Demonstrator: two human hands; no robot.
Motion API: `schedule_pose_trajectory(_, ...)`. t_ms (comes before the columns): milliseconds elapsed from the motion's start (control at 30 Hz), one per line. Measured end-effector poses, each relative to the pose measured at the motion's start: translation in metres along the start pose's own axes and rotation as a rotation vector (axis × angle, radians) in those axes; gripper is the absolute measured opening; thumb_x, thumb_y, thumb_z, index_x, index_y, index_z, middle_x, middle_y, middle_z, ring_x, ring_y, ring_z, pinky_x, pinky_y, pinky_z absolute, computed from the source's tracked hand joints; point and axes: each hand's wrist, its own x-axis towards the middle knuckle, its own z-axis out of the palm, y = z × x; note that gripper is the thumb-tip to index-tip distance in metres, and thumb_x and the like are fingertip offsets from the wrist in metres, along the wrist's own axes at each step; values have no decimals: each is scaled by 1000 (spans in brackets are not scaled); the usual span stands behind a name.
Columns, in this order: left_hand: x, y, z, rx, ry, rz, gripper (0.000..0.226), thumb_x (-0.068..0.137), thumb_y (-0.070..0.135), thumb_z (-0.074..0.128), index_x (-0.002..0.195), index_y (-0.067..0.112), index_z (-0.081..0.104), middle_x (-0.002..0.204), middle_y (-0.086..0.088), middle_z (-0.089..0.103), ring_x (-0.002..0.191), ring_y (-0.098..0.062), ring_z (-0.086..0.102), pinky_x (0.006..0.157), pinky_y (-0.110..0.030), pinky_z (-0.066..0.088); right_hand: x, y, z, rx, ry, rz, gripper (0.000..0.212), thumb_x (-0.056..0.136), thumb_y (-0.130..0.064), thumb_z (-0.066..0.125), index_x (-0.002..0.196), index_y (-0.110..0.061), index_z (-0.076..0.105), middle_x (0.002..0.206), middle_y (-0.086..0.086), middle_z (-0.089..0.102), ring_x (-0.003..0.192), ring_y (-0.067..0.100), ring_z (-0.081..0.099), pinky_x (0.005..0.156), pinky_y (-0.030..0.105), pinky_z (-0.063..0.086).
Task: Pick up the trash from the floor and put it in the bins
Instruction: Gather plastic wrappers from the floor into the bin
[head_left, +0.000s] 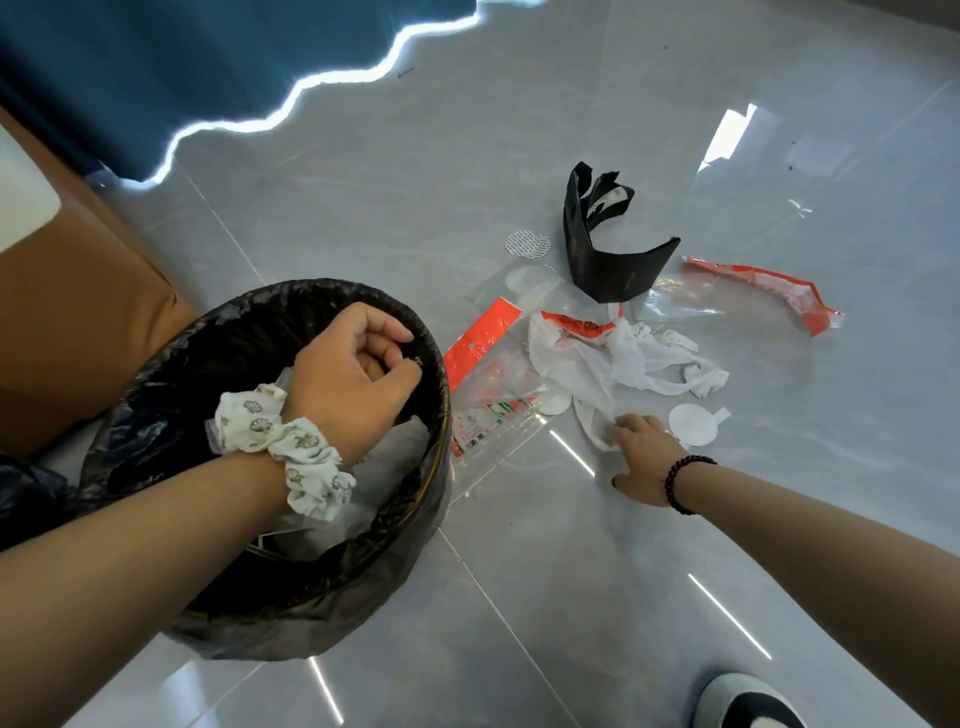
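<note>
A round bin (395, 525) lined with a black bag stands on the floor at lower left, with clear plastic and paper inside. My left hand (358, 369) grips the bin's far rim, fingers curled over the liner. A pile of trash lies to the right: a white plastic bag (592, 364), a red-and-clear wrapper (483, 384), a torn black paper bag (597, 260), another red-edged clear wrapper (769, 291) and white round seals (691, 423). My right hand (641, 457) reaches down to the floor and pinches the lower corner of the white plastic bag.
A brown upholstered piece of furniture (72, 312) stands at the left, beside a blue curtain (156, 67). Glossy grey tiles (623, 597) stretch below and right. A slippered foot (748, 701) shows at the bottom right.
</note>
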Motion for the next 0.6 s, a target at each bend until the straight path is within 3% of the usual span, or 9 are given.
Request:
schedule_pose_trajectory(133, -4, 9, -2, -15, -30, -4, 22, 77, -2, 64, 81, 20, 62, 67, 3, 59, 56, -17, 49, 56, -26, 46, -21, -8, -11, 359, 263, -49, 59, 87, -19, 62, 141, -7, 39, 143, 7, 34, 131, 22, 36, 106, 25, 31)
schedule_pose_trajectory(233, -11, 28, 3, -97, -109, -41, 20, 76, -7, 62, 78, 13, 64, 61, 1, 59, 50, -15, 53, 50, -21, 46, -48, -23, -21, 582, 442, -112, 56, 87, -15, 63, 139, -10, 44, 135, -2, 39, 123, 14, 44, 106, 27, 38)
schedule_pose_trajectory(333, -23, 49, 16, -196, -214, -125, 17, 77, -12, 59, 79, 4, 63, 55, -1, 57, 38, -8, 52, 39, -16, 42, -76, -37, -27, 694, 503, -197, 53, 86, -11, 63, 137, -15, 47, 126, -11, 38, 113, 4, 43, 97, 18, 39)
schedule_pose_trajectory(400, -30, 61, 26, -221, -308, -206, 17, 80, -12, 56, 79, 4, 62, 56, -5, 57, 37, -9, 53, 37, -18, 42, -90, -43, -30, 765, 525, -224, 50, 85, -8, 63, 134, -15, 51, 126, -11, 41, 115, 5, 45, 97, 20, 42)
schedule_pose_trajectory(467, -36, 73, 39, -225, -434, -342, 15, 86, -5, 54, 81, 7, 59, 62, -8, 59, 41, -12, 55, 39, -20, 45, -101, -45, -35, 845, 572, -243, 46, 84, -4, 64, 128, -15, 55, 123, -10, 46, 114, 9, 50, 94, 19, 45)
schedule_pose_trajectory(533, -41, 83, 55, -205, -577, -561, 6, 93, 14, 53, 91, 9, 55, 73, -13, 61, 53, -19, 59, 49, -26, 49, -112, -45, -43, 913, 647, -266, 42, 84, -2, 64, 122, -20, 60, 120, -9, 51, 111, 7, 55, 88, 12, 46)
schedule_pose_trajectory(600, -42, 82, 70, -200, -700, -819, 38, 96, 41, 46, 111, 6, 48, 90, -21, 65, 71, -27, 65, 61, -32, 52, -123, -45, -52, 971, 704, -301, 39, 83, 0, 64, 114, -25, 62, 117, -8, 57, 108, 4, 56, 85, 11, 48)
